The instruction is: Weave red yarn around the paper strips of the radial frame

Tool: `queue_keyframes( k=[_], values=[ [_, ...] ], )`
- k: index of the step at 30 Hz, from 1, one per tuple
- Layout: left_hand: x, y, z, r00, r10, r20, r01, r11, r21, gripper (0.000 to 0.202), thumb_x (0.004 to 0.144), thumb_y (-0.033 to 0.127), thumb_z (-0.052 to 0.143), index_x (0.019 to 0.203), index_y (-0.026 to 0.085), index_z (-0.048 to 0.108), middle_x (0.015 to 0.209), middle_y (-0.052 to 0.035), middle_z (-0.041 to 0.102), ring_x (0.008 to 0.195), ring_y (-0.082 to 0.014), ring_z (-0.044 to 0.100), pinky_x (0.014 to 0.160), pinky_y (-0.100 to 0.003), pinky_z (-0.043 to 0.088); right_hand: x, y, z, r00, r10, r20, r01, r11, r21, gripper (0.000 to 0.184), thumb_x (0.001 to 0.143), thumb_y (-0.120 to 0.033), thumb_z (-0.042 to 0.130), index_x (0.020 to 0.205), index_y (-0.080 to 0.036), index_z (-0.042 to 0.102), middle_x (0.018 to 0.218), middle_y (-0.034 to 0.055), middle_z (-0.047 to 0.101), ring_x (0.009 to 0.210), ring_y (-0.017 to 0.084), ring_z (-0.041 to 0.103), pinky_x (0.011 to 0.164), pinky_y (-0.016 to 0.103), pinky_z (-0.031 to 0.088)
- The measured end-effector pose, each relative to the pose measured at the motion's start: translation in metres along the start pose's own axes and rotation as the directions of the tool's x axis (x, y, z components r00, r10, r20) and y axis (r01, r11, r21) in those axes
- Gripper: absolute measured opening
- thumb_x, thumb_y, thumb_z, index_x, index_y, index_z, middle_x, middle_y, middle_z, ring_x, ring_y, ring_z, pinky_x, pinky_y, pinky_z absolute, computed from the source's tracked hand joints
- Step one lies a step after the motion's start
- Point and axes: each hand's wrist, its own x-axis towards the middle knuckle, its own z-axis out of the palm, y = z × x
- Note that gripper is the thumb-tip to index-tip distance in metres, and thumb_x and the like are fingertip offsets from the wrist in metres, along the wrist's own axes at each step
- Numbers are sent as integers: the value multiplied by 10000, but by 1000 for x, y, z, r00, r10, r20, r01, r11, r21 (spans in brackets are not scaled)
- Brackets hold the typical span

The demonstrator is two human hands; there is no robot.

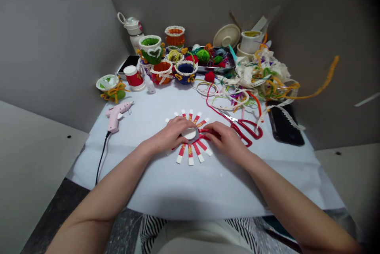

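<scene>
A paper cup [189, 133], cut into several red-and-white strips that fan out flat like sun rays, lies on the white table cover with its round white base in the middle. My left hand [169, 134] is closed around the base, thumb at the near side and fingers at the far side. Just right of the base, my right hand [223, 138] pinches red yarn [208, 101] against the strips. That yarn trails up to a small red ball [209, 76] at the back. Some strips on the left are hidden under my left hand.
Red-handled scissors [237, 121] lie by my right hand, with a black phone [285, 123] farther right. A pink glue gun [118, 115] rests at left, its cord running off the near side. Decorated cups [162, 72], a yarn tray [230, 64] and tangled trims [267, 74] line the back.
</scene>
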Motion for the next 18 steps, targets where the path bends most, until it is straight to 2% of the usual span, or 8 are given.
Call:
queue_keyframes(
  k=[4, 7, 13, 18],
  values=[
    [-2, -4, -2, 999, -18, 31, 18, 1000, -13, 444, 935, 112, 636, 1336, 297, 584, 1366, -62, 650, 1301, -291, 508, 1109, -528, 386, -24, -11, -5, 997, -40, 59, 42, 998, -38, 135, 1008, -200, 554, 1029, -210, 686, 932, 82, 691, 841, 212, 658, 721, 332, 523],
    [-3, -5, -3, 999, -12, 43, 14, 1000, -27, 417, 953, 139, 628, 1337, 294, 587, 1384, -62, 646, 1294, -285, 525, 1096, -518, 399, -45, -17, -5, 993, -110, 50, 116, 984, -135, 163, 1023, -165, 522, 1003, -188, 682, 945, 88, 681, 862, 211, 650, 743, 335, 533],
    [-1, -6, -3, 999, 16, 32, -15, 999, -28, 387, 963, 181, 647, 1334, 274, 588, 1409, -74, 642, 1314, -281, 537, 1106, -515, 392, -82, -28, 9, 975, -219, -40, 197, 931, -307, 179, 1006, -94, 515, 1053, -143, 681, 935, 109, 685, 845, 218, 619, 733, 344, 536],
    [-1, -6, -3, 999, 22, 28, -21, 999, -26, 366, 967, 206, 650, 1322, 277, 598, 1395, -72, 655, 1307, -277, 550, 1097, -510, 403, -94, -32, 21, 973, -230, 11, 223, 925, -307, 203, 1010, -94, 502, 993, -141, 699, 903, 110, 680, 825, 215, 608, 715, 340, 524]
  ],
)
